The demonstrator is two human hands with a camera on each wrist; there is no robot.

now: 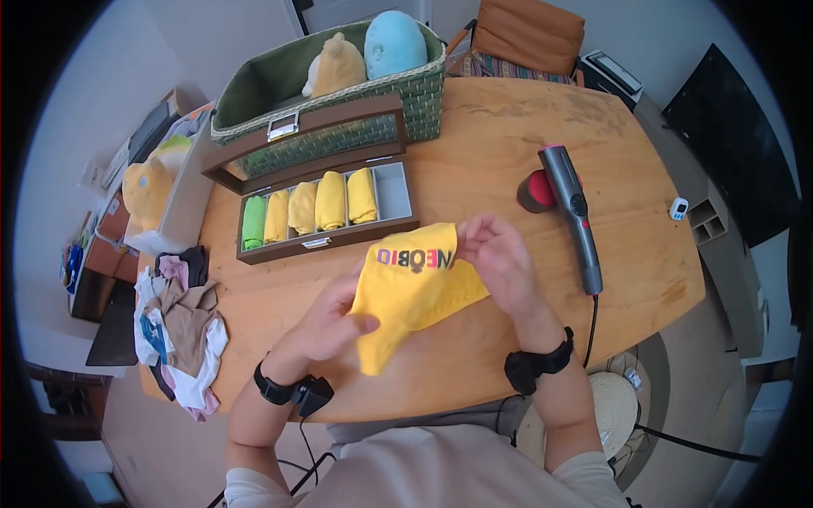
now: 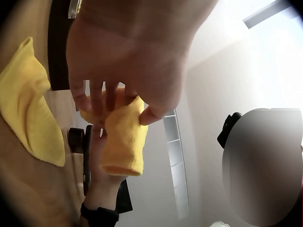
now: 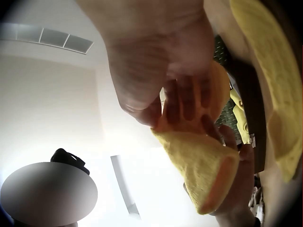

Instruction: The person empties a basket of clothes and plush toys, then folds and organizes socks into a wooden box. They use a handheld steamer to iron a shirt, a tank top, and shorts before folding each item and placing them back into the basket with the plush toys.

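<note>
A yellow sock [image 1: 396, 292] with colourful printed letters is held up over the table in front of the body. My left hand [image 1: 329, 322] grips its near left side, thumb lying on the fabric. The right hand [image 1: 506, 264] pinches it at the far right. In the left wrist view, the held sock [image 2: 124, 142] hangs as a tube with its open cuff downward. Below the hands, a second yellow sock [image 1: 459, 295] lies flat on the wood, partly covered by the held one. Beyond stands a brown box [image 1: 339, 240] with its lid raised, holding a green rolled sock [image 1: 253, 222] and several yellow rolled socks [image 1: 330, 201].
Behind the box sits a green woven basket [image 1: 421, 108] with plush toys. A corded grey hair styler [image 1: 574, 212] lies on the right, a small white timer [image 1: 678, 208] near the right edge. Crumpled clothes [image 1: 188, 317] are heaped at left, below a white bin [image 1: 188, 190].
</note>
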